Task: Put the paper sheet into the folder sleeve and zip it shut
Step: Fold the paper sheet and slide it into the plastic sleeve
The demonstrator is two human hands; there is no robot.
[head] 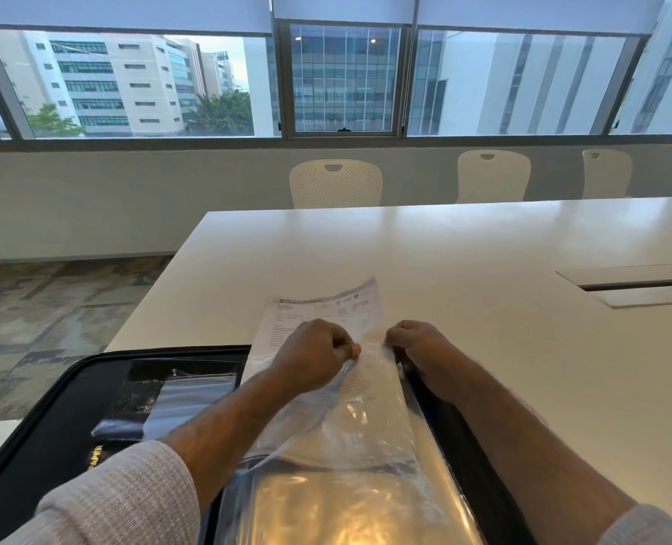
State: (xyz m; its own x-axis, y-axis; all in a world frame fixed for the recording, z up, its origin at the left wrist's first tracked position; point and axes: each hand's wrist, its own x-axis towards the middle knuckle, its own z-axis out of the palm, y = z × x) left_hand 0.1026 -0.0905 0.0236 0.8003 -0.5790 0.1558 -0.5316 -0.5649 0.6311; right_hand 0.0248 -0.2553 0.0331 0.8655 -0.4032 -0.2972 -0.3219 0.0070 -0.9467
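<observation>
The paper sheet [326, 312] lay a little below the middle of the frame, its printed top end sticking out past the mouth of the clear folder sleeve [361, 422] and pointing up and away toward the far side of the table [464, 245], its lower part already inside the plastic. Its long axis ran from the bottom of the frame upward, tilted slightly left. The left hand [312, 354] was closed almost to a fist, thumb and fingers pinching the sleeve's left lip right over the sheet. The right hand [419, 346], just beside it, was curled equally tight on the sleeve's right lip, with the paper passing between the two. The sleeve stretched back toward the bottom centre, glossy and catching warm light. It belonged to an open black folder [70, 418] spread across the lower left, overhanging the table edge. Grey knit sleeves covered both forearms' near ends. White chairs [336, 184] stood beyond the table, under a long window [342, 80].
</observation>
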